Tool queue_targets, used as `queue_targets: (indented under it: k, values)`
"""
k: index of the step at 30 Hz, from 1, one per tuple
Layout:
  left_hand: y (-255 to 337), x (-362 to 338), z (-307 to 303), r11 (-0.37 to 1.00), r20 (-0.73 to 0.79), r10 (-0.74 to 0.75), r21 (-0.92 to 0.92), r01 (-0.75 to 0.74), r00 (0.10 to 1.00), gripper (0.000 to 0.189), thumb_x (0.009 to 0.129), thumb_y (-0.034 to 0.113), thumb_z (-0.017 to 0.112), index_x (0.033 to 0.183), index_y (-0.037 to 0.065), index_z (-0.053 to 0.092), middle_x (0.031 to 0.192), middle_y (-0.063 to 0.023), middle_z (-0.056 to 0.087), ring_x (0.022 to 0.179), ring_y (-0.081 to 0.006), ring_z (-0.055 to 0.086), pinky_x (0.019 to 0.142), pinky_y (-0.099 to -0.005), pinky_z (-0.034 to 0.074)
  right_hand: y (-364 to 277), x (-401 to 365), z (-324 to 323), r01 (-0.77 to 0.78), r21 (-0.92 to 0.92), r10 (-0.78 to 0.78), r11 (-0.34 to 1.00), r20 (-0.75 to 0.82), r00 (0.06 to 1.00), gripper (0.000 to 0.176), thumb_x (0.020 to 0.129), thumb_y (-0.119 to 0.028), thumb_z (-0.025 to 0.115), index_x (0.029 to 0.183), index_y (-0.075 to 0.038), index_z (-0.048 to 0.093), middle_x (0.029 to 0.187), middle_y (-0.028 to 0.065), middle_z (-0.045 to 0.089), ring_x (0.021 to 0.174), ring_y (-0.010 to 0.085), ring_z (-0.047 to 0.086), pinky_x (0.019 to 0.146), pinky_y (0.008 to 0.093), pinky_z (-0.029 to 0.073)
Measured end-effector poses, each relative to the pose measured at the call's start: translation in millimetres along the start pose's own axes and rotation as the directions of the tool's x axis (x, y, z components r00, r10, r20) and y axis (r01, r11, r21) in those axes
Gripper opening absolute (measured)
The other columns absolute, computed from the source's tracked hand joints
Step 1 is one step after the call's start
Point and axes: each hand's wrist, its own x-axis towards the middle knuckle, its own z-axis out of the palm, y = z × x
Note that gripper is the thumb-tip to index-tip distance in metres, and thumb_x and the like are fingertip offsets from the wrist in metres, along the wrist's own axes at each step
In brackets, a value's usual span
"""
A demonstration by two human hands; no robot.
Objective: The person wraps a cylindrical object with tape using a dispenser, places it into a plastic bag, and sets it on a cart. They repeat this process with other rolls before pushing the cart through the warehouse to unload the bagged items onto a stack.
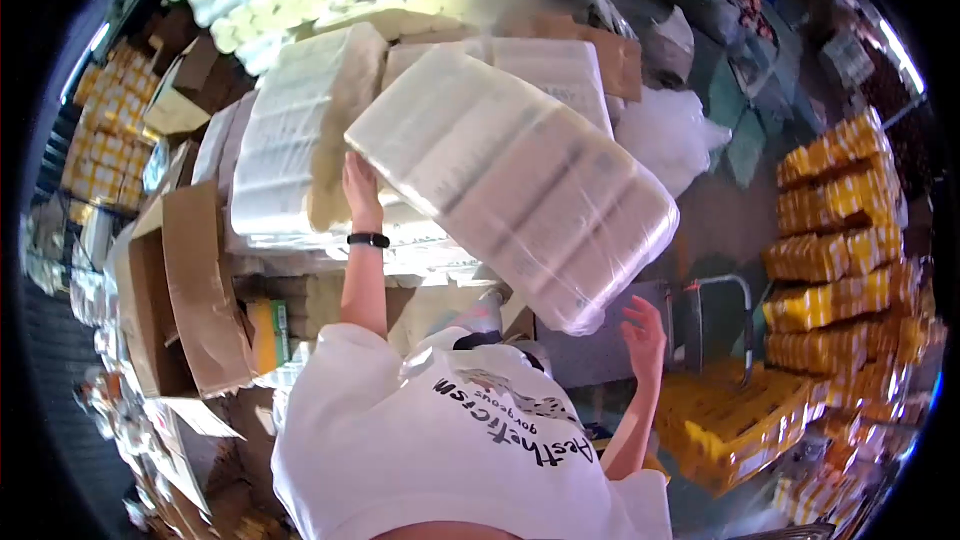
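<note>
A large plastic-wrapped pack of white rolls or bundles (520,180) lies tilted across the middle, over other wrapped packs. My left hand (360,185), with a black band at the wrist, is at the pack's left corner, its fingers pointing up and partly against the pack's edge. My right hand (643,330) is raised just off the pack's lower right corner, fingers apart and holding nothing. Beside my left hand stands another wrapped white pack (285,140).
An opened cardboard box (205,285) stands at the left. Yellow-and-white checked packs (835,240) are stacked at the right, above a yellow box (735,420). A metal handle (748,325) rises near them. Pale rolls (290,0) lie at the top.
</note>
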Motion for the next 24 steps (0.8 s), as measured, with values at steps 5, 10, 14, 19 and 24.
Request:
queue_targets:
  k: [5, 10, 14, 19, 24]
  values:
    - [8.3, 23.8, 5.0, 0.99, -0.042, 0.049, 0.131, -0.043, 0.998, 0.037, 0.094, 0.039, 0.045, 0.099, 0.004, 0.057, 0.084, 0.0016, 0.052, 0.079, -0.0097, 0.051, 0.071, -0.0262, 0.041, -67.7, 42.6, -26.1, 0.252, -0.04, -0.254, 0.967, -0.075, 0.964, 0.024, 0.085, -0.002, 0.056, 0.109, -0.001, 0.059, 0.101, 0.0066, 0.06, 0.092, 0.014, 0.059, 0.077, 0.0251, 0.046]
    - [8.6, 21.8, 3.2, 0.987, -0.023, -0.12, 0.109, 0.122, 0.993, 0.046, 0.093, 0.047, 0.043, 0.105, 0.006, 0.059, 0.087, 0.0023, 0.056, 0.078, -0.0082, 0.051, 0.069, -0.0244, 0.041, -148.1, 119.4, 10.6, 0.458, -0.086, -0.459, 0.885, 0.014, 0.888, 0.014, 0.085, 0.0, 0.054, 0.097, 0.002, 0.061, 0.09, 0.0064, 0.062, 0.088, 0.0112, 0.058, 0.077, 0.0242, 0.046]
    - [26.0, 25.1, -1.7, 0.941, 0.07, -0.338, 0.029, 0.336, 0.939, 0.061, 0.089, 0.058, 0.041, 0.115, 0.004, 0.055, 0.1, -0.0025, 0.059, 0.089, -0.0141, 0.052, 0.077, -0.0291, 0.04, -225.5, 195.7, 90.3, 0.584, -0.151, -0.523, 0.797, 0.311, 0.794, 0.014, 0.085, -0.002, 0.056, 0.098, 0.002, 0.061, 0.09, 0.0064, 0.063, 0.088, 0.012, 0.059, 0.077, 0.0256, 0.047]
    - [18.7, 41.5, -18.9, 0.883, 0.039, -0.461, -0.076, 0.462, 0.887, 0.073, 0.088, 0.059, 0.042, 0.129, -0.002, 0.043, 0.126, -0.0136, 0.049, 0.114, -0.0233, 0.045, 0.099, -0.0369, 0.033, -243.0, 335.8, 219.2, 0.442, -0.124, -0.311, 0.888, 0.544, 0.779, 0.034, 0.087, -0.031, 0.058, 0.099, 0.001, 0.061, 0.096, 0.0075, 0.064, 0.088, 0.0151, 0.06, 0.075, 0.028, 0.047]
    - [14.7, 30.0, -16.1, 0.897, 0.091, -0.417, -0.118, 0.425, 0.905, 0.068, 0.089, 0.059, 0.041, 0.128, 0.004, 0.047, 0.126, -0.0078, 0.051, 0.114, -0.021, 0.045, 0.096, -0.0338, 0.03, -205.7, 475.0, 346.1, 0.214, -0.528, 0.225, 0.822, 0.646, 0.729, 0.067, 0.075, -0.068, 0.054, 0.081, -0.002, 0.063, 0.07, 0.0067, 0.06, 0.063, 0.0169, 0.057, 0.057, 0.0327, 0.044]
